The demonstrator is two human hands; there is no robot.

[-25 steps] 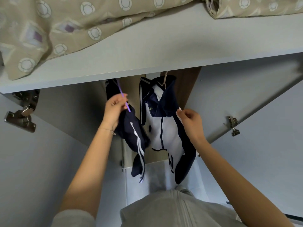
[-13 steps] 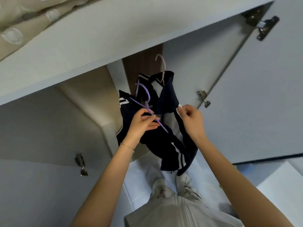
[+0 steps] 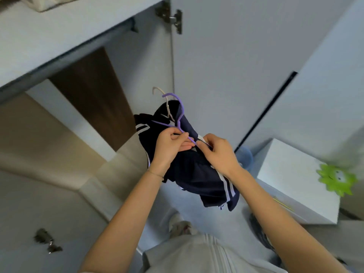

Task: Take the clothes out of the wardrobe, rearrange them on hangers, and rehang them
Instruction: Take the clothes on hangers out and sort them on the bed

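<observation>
above and left of the grip runs a white wardrobe shelf (image 3: 59,36), with a brown back panel (image 3: 92,95) beneath it. straight above the grip is an open wardrobe door (image 3: 236,66) with a metal hinge (image 3: 171,16). right of the grip stands a white cabinet (image 3: 291,184), a green figure (image 3: 336,179) at its right edge and a blue bin (image 3: 244,157) just beside it. below lies pale floor (image 3: 177,201).

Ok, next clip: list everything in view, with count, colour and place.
purple hanger: 1, purple, centre, raised in front of the wardrobe
cream hanger: 1, cream, hook just behind the purple one
clothes: bundle, count unclear, navy with white stripes, hanging between the hands
wardrobe door: 1, white, open, upper centre
hinges: 2, metal, top centre and lower left
cabinet: 1, white, right
toy: 1, green, at the cabinet's right edge
tub: 1, pale blue, floor beside the cabinet
left hand: pinches the purple hanger
right hand: grips the clothes
</observation>
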